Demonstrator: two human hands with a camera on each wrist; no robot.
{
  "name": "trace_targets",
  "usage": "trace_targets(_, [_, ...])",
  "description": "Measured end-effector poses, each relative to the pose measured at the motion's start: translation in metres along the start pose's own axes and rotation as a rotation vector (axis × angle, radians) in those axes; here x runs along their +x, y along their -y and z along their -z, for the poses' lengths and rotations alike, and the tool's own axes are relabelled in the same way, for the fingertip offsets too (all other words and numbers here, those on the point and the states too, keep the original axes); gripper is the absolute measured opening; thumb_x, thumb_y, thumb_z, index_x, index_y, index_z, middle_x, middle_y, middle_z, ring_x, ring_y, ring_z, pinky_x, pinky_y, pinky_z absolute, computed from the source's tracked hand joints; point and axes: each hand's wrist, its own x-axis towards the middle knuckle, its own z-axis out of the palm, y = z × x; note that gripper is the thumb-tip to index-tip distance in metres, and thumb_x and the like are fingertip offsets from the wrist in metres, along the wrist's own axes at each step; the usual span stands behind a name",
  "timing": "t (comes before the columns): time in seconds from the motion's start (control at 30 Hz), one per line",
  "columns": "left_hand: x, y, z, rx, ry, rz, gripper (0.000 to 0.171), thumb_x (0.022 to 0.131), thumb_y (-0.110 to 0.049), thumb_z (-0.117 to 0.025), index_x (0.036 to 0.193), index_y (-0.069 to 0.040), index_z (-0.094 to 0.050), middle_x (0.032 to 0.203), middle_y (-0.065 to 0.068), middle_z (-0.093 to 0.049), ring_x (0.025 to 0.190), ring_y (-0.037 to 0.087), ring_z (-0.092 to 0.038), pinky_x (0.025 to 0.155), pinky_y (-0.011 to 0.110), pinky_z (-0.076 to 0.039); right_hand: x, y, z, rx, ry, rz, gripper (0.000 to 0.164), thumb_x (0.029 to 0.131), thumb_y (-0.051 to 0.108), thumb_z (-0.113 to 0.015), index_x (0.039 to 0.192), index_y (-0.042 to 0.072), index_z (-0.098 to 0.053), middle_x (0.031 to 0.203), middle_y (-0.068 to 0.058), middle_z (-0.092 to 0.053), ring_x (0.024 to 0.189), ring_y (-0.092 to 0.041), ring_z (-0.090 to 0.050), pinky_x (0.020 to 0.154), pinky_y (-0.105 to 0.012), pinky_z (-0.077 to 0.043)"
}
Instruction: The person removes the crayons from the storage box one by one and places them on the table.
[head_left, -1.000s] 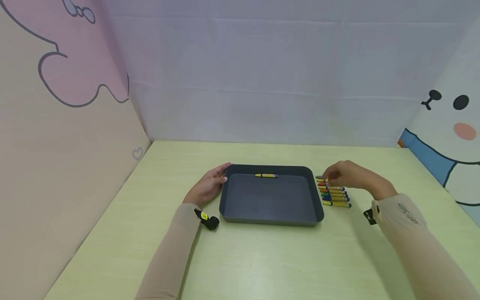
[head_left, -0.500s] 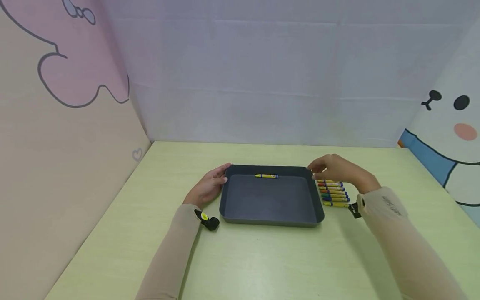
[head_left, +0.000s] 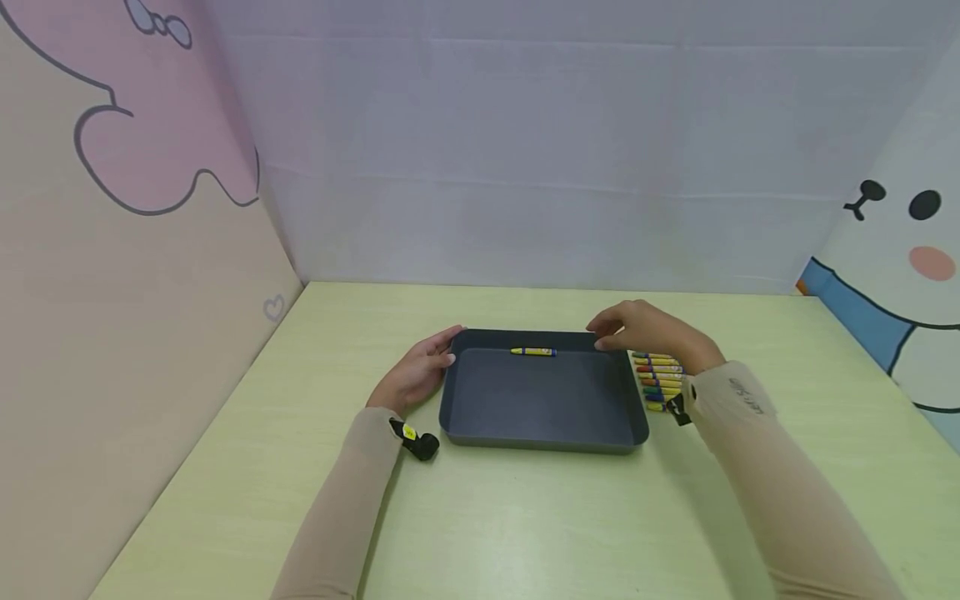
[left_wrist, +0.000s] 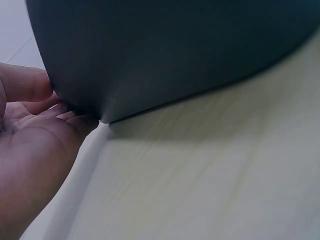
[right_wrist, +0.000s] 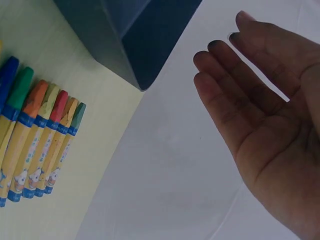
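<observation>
A dark grey rectangular tray (head_left: 542,400) lies on the table, with one yellow-wrapped crayon (head_left: 533,352) inside along its far side. My left hand (head_left: 413,372) grips the tray's far left corner, thumb at the rim and fingers against the outer wall, as the left wrist view shows too. Over the tray's far right corner hovers my right hand (head_left: 647,329), its fingers loosely bent and nothing between them in the right wrist view. Just right of the tray, several crayons (right_wrist: 37,135) lie side by side in a row, partly covered by the right wrist in the head view.
The pale wooden table (head_left: 480,525) meets a white cloth backdrop (head_left: 480,167) at the back. A wall with a pink cartoon (head_left: 180,125) stands at the left, and one with a white cartoon face (head_left: 892,275) at the right.
My right hand has moved left from above the crayon row to the tray's far right corner. The left hand, the tray and the crayon in it look the same.
</observation>
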Motion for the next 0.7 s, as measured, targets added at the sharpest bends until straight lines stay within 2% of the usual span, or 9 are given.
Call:
trace_targets(0.1, [0.000, -0.001, 0.000, 0.003, 0.004, -0.002, 0.064, 0.095, 0.013, -0.035, 0.154, -0.002, -0.015, 0.163, 0.007, -0.005, 0.149, 0.019, -0.006, 0.117, 0.036, -0.017, 0.005, 0.003, -0.002, 0.005, 0.003, 0.010, 0.039, 0.094, 0.016, -0.060, 0.129, 0.000, -0.059, 0.126, -0.020, -0.062, 0.113, -0.034, -0.061, 0.094, -0.048, -0.049])
trace_targets(0.33, [0.000, -0.002, 0.000, -0.014, -0.004, 0.008, 0.064, 0.095, 0.014, -0.035, 0.154, -0.002, -0.015, 0.163, 0.007, -0.004, 0.150, 0.019, -0.004, 0.119, 0.040, -0.010, 0.018, 0.006, -0.010, 0.026, 0.004, 0.022, 0.038, 0.093, 0.015, -0.062, 0.128, 0.000, -0.059, 0.126, -0.021, -0.062, 0.114, -0.034, -0.060, 0.094, -0.047, -0.048])
trace_targets(0.7, [-0.001, -0.002, 0.001, -0.013, -0.007, 0.016, 0.064, 0.095, 0.013, -0.035, 0.154, -0.003, -0.015, 0.163, 0.006, -0.004, 0.150, 0.019, -0.004, 0.119, 0.040, -0.011, 0.036, 0.014, -0.025, 0.071, 0.034, 0.013, 0.042, 0.092, 0.013, -0.063, 0.130, -0.003, -0.057, 0.128, -0.021, -0.061, 0.115, -0.033, -0.060, 0.096, -0.046, -0.048])
